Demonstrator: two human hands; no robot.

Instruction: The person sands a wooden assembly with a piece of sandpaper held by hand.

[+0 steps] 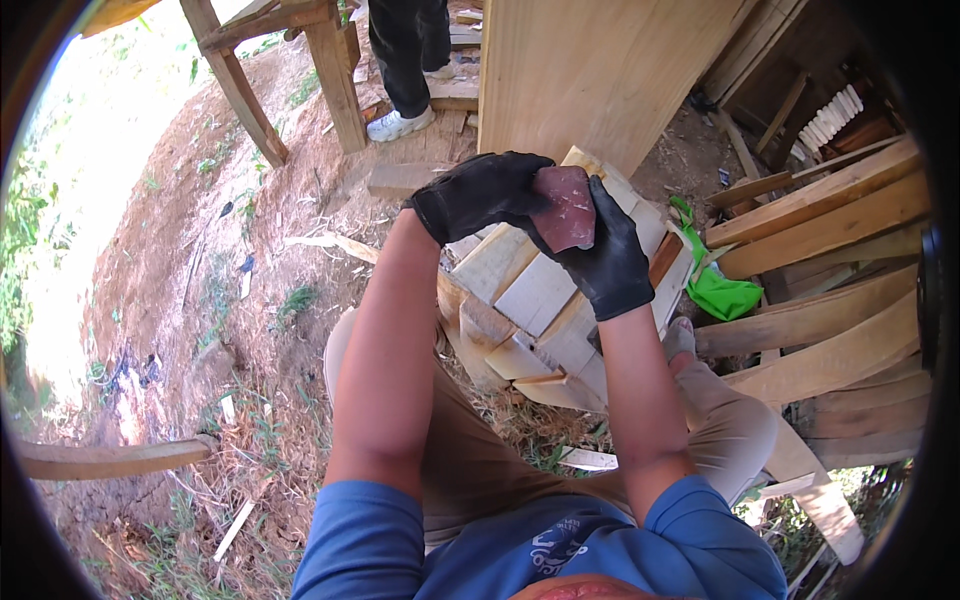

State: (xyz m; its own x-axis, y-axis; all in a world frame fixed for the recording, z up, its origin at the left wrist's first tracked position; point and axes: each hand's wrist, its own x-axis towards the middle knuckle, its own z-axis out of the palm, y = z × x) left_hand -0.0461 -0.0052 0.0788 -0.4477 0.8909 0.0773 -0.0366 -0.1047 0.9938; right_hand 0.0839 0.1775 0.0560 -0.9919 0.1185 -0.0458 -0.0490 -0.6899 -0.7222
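Observation:
Both of my hands wear black gloves and meet over a stack of pale wood blocks. Between them is a small reddish-brown piece of sandpaper with pale dusty marks and uneven edges. My left hand grips its left side, fingers curled behind it. My right hand holds its right and lower edge, with the thumb pointing up along the side. The blocks sit between my knees, their cut ends facing me.
A wide wood panel stands just beyond the blocks. Long planks and a green bag lie to the right. At the far left stands a wooden trestle, with another person's leg beside it. Wood scraps litter the dirt ground.

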